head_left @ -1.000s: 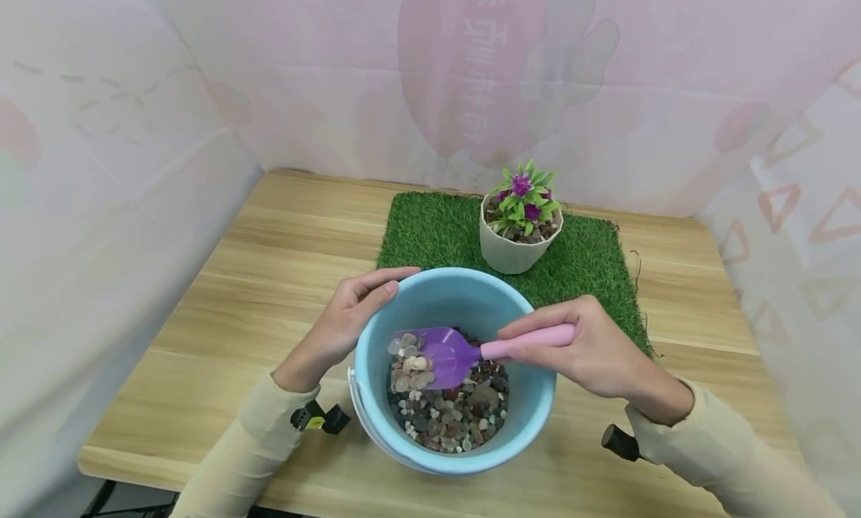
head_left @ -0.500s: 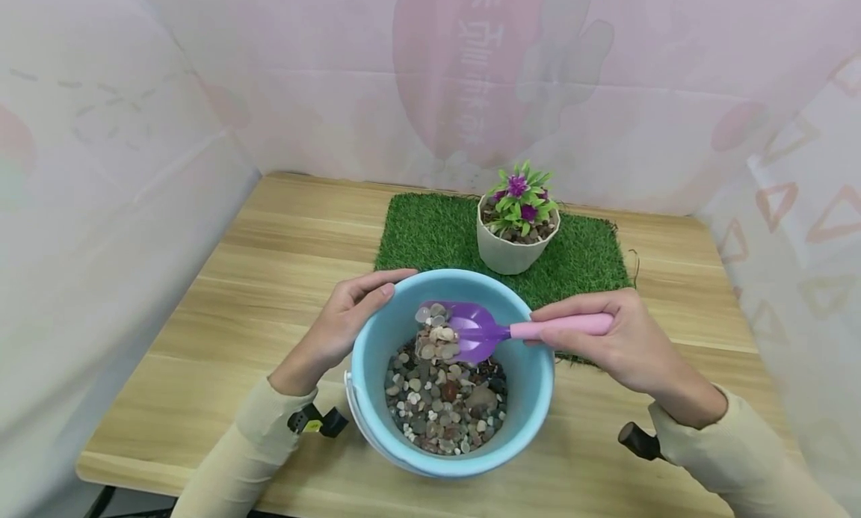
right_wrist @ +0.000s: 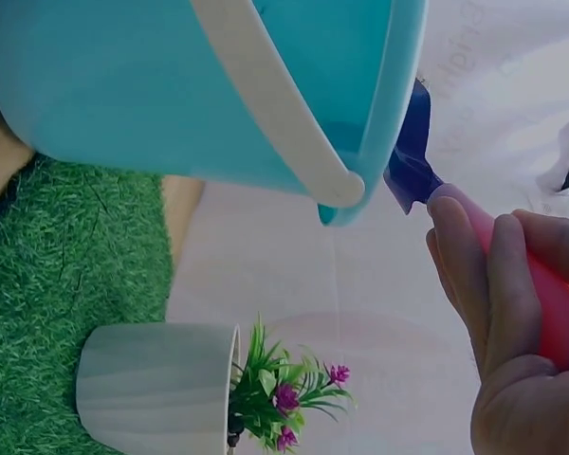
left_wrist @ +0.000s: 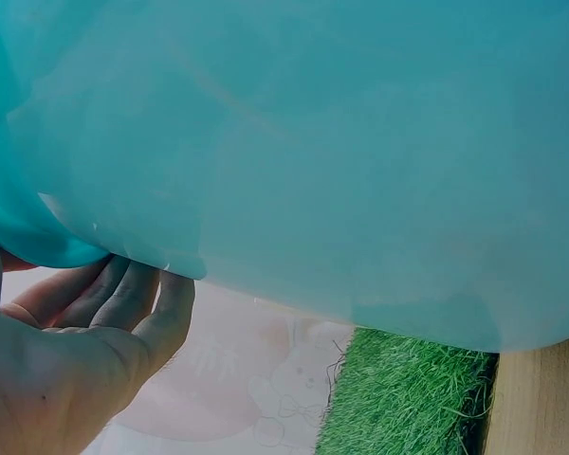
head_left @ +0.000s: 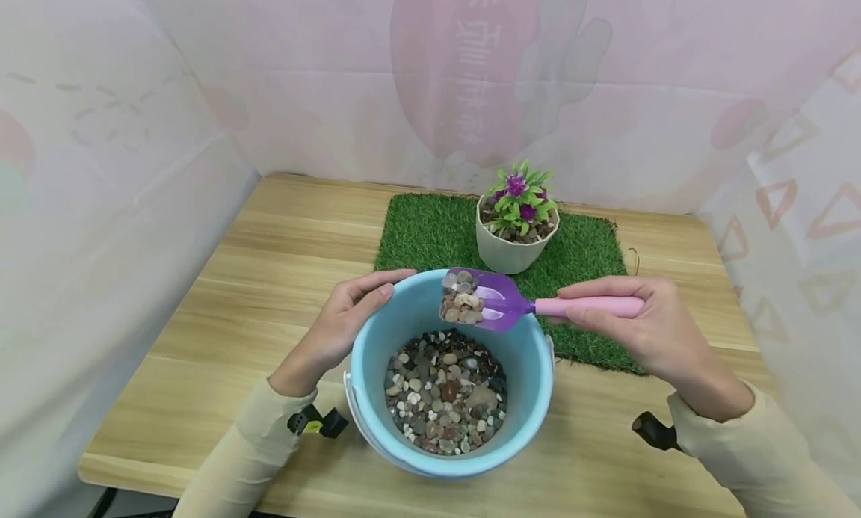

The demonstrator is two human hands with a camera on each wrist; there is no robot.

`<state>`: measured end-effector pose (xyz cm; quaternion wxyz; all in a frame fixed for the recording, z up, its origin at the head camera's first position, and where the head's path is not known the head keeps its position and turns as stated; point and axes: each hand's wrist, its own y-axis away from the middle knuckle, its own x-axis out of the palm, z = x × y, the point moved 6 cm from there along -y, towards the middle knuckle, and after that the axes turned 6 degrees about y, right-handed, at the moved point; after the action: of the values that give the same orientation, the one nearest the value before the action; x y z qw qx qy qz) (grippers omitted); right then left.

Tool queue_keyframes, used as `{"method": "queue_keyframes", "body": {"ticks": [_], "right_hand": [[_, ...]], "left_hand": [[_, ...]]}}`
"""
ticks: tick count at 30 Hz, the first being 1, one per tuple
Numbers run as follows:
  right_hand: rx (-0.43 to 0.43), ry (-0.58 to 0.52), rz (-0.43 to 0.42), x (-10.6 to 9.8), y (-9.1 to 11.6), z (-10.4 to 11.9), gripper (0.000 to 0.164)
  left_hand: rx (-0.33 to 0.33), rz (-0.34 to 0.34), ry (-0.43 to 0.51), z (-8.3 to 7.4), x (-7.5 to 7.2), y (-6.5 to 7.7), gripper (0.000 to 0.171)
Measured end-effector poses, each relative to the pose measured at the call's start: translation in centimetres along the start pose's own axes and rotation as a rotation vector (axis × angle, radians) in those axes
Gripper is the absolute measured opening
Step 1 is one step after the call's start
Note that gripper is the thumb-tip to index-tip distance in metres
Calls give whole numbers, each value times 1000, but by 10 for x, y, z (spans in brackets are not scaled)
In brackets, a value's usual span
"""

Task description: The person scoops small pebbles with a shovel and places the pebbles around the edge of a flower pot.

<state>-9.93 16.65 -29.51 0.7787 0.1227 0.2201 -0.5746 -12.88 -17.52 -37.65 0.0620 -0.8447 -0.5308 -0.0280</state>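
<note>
A light blue bucket (head_left: pixel 529 365) stands at the front middle of the table, with mixed pebbles (head_left: pixel 444 398) covering its bottom. My left hand (head_left: pixel 336 327) rests against its left side, thumb at the rim and fingers along the outside wall, as the left wrist view also shows. My right hand (head_left: pixel 649 331) grips the pink handle of a purple toy shovel (head_left: pixel 503 303). Several pale pebbles (head_left: pixel 463 305) lie in the blade, which overlaps the bucket's far rim in the head view. In the right wrist view the blade (right_wrist: pixel 415 142) shows partly behind the rim.
A white pot (head_left: pixel 507 250) with purple flowers (head_left: pixel 518 185) stands on a green turf mat (head_left: pixel 430 230) just behind the bucket. The wooden table (head_left: pixel 269 256) is bounded by printed cloth walls. The bucket's white handle (right_wrist: pixel 266 95) hangs down outside.
My right hand has raised the shovel with its pebbles from inside the bucket and moved it right and back to the far rim. My left hand stays at the bucket.
</note>
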Motion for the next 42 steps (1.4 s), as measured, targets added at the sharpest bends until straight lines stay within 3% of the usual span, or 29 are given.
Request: {"method": "queue_keyframes", "body": {"ticks": [13, 23, 31, 36, 42], "right_hand": [[79, -77, -67, -14, -10, -11, 29], [70, -225, -58, -19, -15, -24, 35], [126, -211, -94, -26, -14, -39, 40], [150, -143, -108, -29, -11, -51, 39], [181, -161, -111, -29, -6, -67, 39]], "left_hand": [[3, -4, 4, 1, 0, 0, 44], [-2, -14, 0, 2, -1, 0, 43], [2, -12, -6, 1, -1, 0, 43], [-1, -14, -7, 1, -1, 0, 43], [5, -18, -3, 0, -1, 0, 42]]}}
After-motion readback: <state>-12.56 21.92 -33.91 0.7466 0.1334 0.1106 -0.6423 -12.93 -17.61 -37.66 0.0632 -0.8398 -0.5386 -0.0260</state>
